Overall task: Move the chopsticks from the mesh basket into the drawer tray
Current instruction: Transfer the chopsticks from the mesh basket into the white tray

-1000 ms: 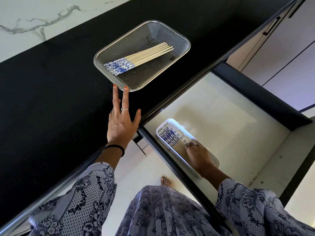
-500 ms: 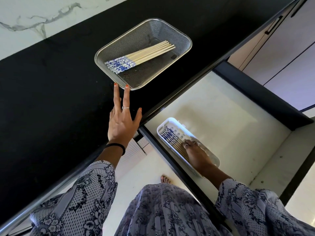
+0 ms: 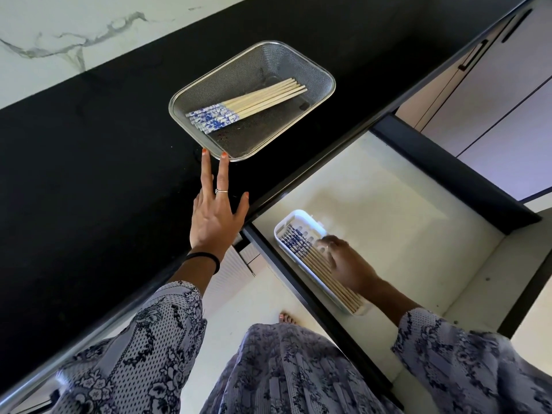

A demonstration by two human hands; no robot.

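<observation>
Looking straight down on a black counter (image 3: 89, 174), glossy and dark, with a white marble-veined wall (image 3: 74, 22) along its far edge. On the counter sits the mesh basket (image 3: 324, 82), steel, rectangular with rounded corners, and in it a bundle of chopsticks (image 3: 248, 106), blue-and-white patterned ends pointing left, pale wooden tips fanned right. Left hand (image 3: 215, 222) lies flat over the counter's near edge, fingers spread and straight, gripping nothing; two orange-nailed fingertips (image 3: 224, 156) reach the basket's near rim, touching or just short of it, hard to call. A ring sits on one finger, a dark band on the wrist. Down to the right, the drawer (image 3: 388, 210) stands pulled open, cream floor inside, dark walls around it. Near its left wall rests the white tray (image 3: 294, 216), slotted, holding a second row of chopsticks (image 3: 316, 261) laid lengthwise, patterned ends far, plain ends near. Right hand (image 3: 346, 261) is down in the tray, fingers loosely curled onto those sticks at their middle; whether it pinches any I cannot tell. Pale cabinet fronts (image 3: 493, 100) with dark handles fill the far right. Patterned lilac sleeves and dress at the bottom, with bare toes (image 3: 288, 318) on a white floor (image 3: 248, 294).
</observation>
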